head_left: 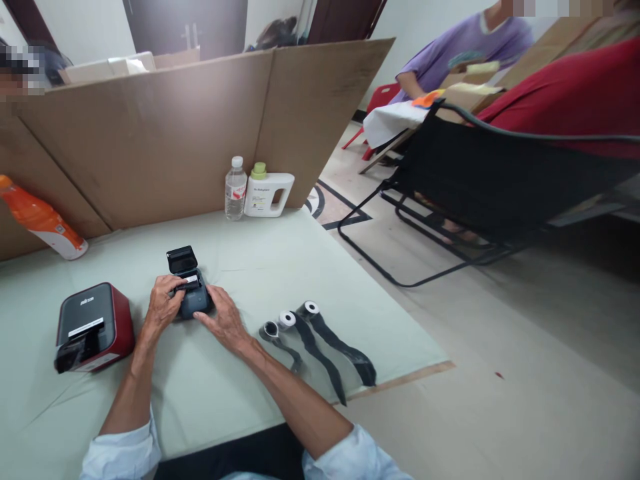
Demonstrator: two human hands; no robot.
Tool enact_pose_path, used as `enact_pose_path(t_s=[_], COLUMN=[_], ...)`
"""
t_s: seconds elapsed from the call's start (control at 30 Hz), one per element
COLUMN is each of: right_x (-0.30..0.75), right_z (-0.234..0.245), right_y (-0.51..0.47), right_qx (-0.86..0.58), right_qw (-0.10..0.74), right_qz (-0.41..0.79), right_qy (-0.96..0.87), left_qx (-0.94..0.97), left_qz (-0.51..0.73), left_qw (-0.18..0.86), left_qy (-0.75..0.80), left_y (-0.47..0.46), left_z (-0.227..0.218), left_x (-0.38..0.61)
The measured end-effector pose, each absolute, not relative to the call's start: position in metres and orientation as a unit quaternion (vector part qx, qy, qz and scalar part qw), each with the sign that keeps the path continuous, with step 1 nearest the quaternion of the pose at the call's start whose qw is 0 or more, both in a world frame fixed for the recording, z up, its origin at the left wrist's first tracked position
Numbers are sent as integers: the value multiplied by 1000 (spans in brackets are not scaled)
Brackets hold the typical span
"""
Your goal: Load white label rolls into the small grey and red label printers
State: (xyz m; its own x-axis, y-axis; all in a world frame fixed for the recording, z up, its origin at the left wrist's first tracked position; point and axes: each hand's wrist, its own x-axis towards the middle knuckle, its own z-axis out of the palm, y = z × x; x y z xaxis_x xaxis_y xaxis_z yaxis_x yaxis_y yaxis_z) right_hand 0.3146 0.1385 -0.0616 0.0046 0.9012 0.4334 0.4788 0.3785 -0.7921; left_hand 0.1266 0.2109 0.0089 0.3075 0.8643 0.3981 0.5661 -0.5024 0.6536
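A small dark blue label printer (195,305) rests on the table with its black lid (182,259) swung up. My left hand (164,303) reaches in from the left, its fingers closed on a small black-and-white roll (189,283) at the printer's open compartment. The fingers partly hide the roll, so how far in it sits is unclear. My right hand (225,317) grips the printer's right side, with the thumb at the near edge. To the right of my right hand lie black ribbon rolls with white cores (287,319), their dark tails trailing towards the table's front edge.
A larger black-and-red printer (95,327) stands at left. Behind are an orange bottle (43,220), a clear water bottle (236,190) and a white jug (267,197), before a cardboard partition (190,140). A black folding chair (480,173) and a person in purple (460,50) are at right.
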Motion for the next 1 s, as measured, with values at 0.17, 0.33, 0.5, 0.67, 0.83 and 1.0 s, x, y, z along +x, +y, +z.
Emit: enact_pose_path(t_s=[0.17, 0.33, 0.5, 0.67, 0.83, 1.0], right_x=[313, 311, 312, 310, 300, 305], right_z=[-60, -55, -39, -2, 26, 25], right_y=[140, 141, 140, 129, 97, 54], right_qx=[-513, -514, -519, -498, -443, -435], right_qw=[491, 495, 522, 564, 558, 603], right_qz=[211, 202, 195, 189, 272, 365], right_qy=[-672, -671, -648, -631, -647, -560], left_qx=[765, 713, 696, 724, 752, 691], left_qz=[401, 429, 431, 423, 339, 335], left_qw=[177, 209, 237, 202, 268, 384], left_qy=[471, 514, 522, 506, 497, 513], left_y=[216, 216, 202, 177, 143, 100], left_z=[10, 22, 51, 83, 91, 81], left_x=[135, 145, 148, 142, 133, 134])
